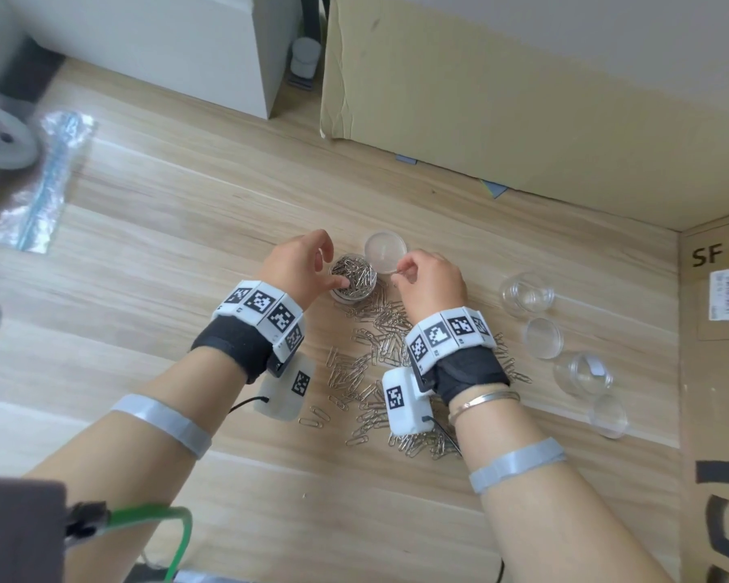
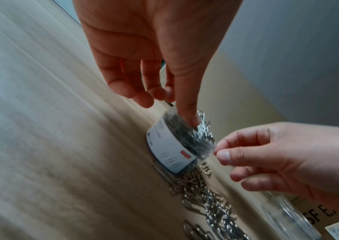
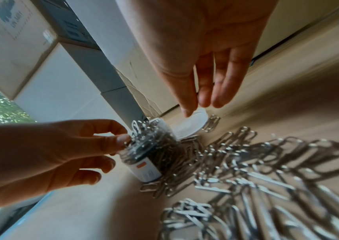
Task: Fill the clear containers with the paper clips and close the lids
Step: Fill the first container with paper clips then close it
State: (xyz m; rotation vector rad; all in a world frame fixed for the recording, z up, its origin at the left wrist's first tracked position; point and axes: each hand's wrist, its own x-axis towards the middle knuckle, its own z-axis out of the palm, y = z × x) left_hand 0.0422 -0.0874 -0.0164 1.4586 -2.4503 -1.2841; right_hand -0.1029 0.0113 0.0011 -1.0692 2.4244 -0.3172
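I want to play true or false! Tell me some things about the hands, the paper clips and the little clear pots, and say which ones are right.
1. The container between the hands is heaped with paper clips. True.
2. Its lid is already on. False: the round lid lies on the table just behind it, and the top is open.
3. The left hand pokes a thumb into the clips in the container. True.
4. All the clips are packed away. False: a big pile of loose clips lies on the table.
5. The right hand holds an empty container. False: its fingertips are pinched together near the lid; the empty containers stand further right.
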